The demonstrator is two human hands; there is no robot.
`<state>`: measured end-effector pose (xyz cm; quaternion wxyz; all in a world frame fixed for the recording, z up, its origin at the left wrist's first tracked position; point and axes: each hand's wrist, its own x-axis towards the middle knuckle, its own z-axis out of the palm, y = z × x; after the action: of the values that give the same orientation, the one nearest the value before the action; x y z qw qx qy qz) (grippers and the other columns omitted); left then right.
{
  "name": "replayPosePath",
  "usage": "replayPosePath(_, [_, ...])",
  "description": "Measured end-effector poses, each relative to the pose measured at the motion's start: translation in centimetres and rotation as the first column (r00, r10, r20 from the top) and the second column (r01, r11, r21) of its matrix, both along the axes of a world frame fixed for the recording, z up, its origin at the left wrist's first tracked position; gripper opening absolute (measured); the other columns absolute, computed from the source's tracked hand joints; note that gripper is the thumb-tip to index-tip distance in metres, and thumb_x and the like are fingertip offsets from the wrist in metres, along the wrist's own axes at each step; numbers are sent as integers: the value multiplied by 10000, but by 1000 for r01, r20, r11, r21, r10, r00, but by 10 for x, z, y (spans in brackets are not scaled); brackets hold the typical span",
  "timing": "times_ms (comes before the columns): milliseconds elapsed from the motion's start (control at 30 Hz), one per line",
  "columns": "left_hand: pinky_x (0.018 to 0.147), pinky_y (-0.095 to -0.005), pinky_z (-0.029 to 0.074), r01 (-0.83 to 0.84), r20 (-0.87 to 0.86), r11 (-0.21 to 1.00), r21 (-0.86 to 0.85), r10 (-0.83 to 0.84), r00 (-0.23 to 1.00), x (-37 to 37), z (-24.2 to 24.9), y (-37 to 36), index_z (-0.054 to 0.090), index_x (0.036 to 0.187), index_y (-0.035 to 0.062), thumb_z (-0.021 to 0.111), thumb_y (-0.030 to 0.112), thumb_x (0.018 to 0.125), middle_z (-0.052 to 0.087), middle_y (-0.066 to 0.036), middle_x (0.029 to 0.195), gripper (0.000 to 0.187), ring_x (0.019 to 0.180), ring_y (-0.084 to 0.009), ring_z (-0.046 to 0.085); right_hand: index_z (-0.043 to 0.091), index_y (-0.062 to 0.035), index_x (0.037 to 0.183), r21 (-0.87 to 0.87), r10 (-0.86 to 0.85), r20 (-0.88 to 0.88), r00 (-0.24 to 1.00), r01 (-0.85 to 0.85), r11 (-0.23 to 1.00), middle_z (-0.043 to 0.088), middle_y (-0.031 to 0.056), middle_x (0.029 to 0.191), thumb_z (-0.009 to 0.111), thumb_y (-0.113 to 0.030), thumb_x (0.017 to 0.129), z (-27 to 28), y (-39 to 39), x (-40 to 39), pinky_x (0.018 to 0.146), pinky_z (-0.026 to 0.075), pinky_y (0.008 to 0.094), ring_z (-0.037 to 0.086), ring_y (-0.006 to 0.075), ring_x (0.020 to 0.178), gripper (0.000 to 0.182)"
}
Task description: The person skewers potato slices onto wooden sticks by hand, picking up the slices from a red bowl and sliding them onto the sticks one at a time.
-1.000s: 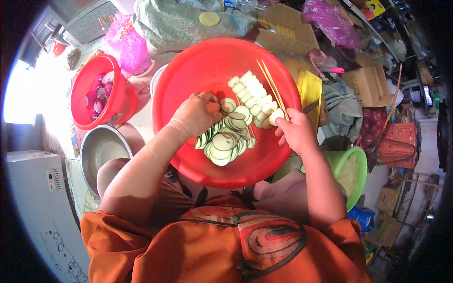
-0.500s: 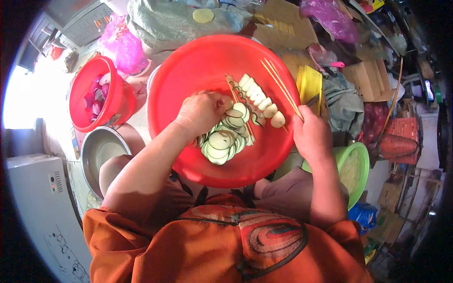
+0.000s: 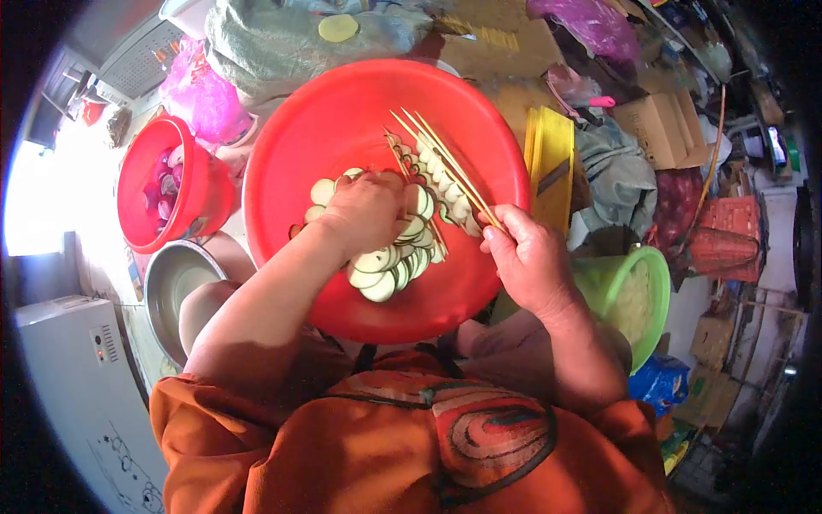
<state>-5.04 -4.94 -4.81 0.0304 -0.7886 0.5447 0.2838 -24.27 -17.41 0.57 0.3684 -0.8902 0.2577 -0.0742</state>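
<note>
Your right hand [image 3: 533, 259] pinches thin, pale wooden skewers [image 3: 481, 206], slanting forward and left. Left of that grip, round, green-edged white slices [image 3: 377, 287] lie in the wide red plastic basin [image 3: 300, 120], nearer your left hand [image 3: 364, 210], whose grip you can't tell.

So the left hand [image 3: 364, 210] is down on a pile of sliced veg [image 3: 381, 270], maybe eggplant, in a big red basin [image 3: 291, 163]. The right hand [image 3: 531, 257] holds a few thin sticks [image 3: 449, 161] over the skewered pieces [image 3: 445, 182].
</note>
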Motion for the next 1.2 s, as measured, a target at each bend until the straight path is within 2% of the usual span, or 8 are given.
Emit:
replayPosePath(233, [884, -472, 417, 102, -86, 994, -51, -106, 991, 10, 28, 18, 635, 966, 149, 561, 283, 803, 610, -93, 1013, 223, 1068, -258, 550, 596, -6, 1005, 70, 27, 21, 999, -28, 997, 649, 77, 734, 535, -90, 877, 5, 8, 0, 553, 484, 263, 605, 114, 571, 165])
replayPosePath(300, [857, -459, 439, -157, -411, 958, 242, 247, 878, 11, 44, 14, 630, 981, 136, 534, 299, 824, 619, -90, 992, 245, 1005, -252, 591, 590, -9, 1017, 106, 40, 30, 999, -43, 993, 639, 54, 729, 537, -95, 881, 2, 10, 1, 517, 464, 247, 556, 85, 523, 170])
replayPosePath(400, [849, -445, 453, -41, -291, 995, -86, 14, 957, 25, -6, 18, 596, 1075, 137, 519, 329, 843, 624, -111, 946, 311, 962, -240, 614, 586, -10, 1027, 120, 63, 29, 998, -66, 991, 633, 41, 727, 538, -96, 882, -3, 10, 0, 502, 450, 235, 541, 76, 514, 176])
replayPosePath(533, [871, -419, 444, -160, -330, 985, -57, 133, 934, 12, 3, 9, 609, 984, 104, 513, 385, 866, 602, -160, 972, 320, 1011, -303, 557, 585, -8, 1030, 147, 53, 33, 998, -57, 988, 636, 41, 736, 535, -97, 884, -6, 13, 0, 494, 446, 228, 534, 72, 510, 178])
replayPosePath(700, [966, -435, 389, -80, -77, 997, -16, 79, 994, -9, 1, -2, 563, 1147, 101, 502, 435, 852, 437, -127, 1298, 450, 1205, -309, 429, 584, -1, 1036, 187, 55, 2, 998, -54, 981, 635, 45, 735, 533, -97, 886, -2, 16, 1, 490, 452, 228, 535, 73, 505, 185])
replayPosePath(933, [980, -441, 372, -129, -46, 991, 46, 131, 990, -15, 5, -12, 549, 1162, 79, 521, 491, 810, 456, -152, 1257, 542, 1206, -313, 420, 586, -2, 1040, 190, 45, 18, 999, -47, 981, 634, 42, 727, 537, -96, 884, -2, 14, -1, 491, 455, 231, 536, 71, 504, 189])
replayPosePath(1133, [932, -394, 415, -167, -328, 986, -1, 158, 932, -12, 5, -4, 579, 1131, 81, 629, 299, 736, 554, -150, 1157, 454, 1080, -277, 543, 584, 0, 1045, 274, 24, 20, 1000, -29, 961, 629, 37, 726, 535, -96, 887, 5, 17, 2, 491, 451, 225, 532, 65, 508, 191])
replayPosePath(1200, [852, -343, 470, -346, -556, 916, -205, 182, 811, -1, 4, 5, 623, 1049, 83, 682, 251, 692, 636, -127, 996, 399, 923, -255, 622, 583, 2, 1046, 257, 20, 48, 999, -31, 966, 625, 29, 719, 534, -89, 887, 1, 17, 1, 490, 448, 218, 525, 56, 509, 190])
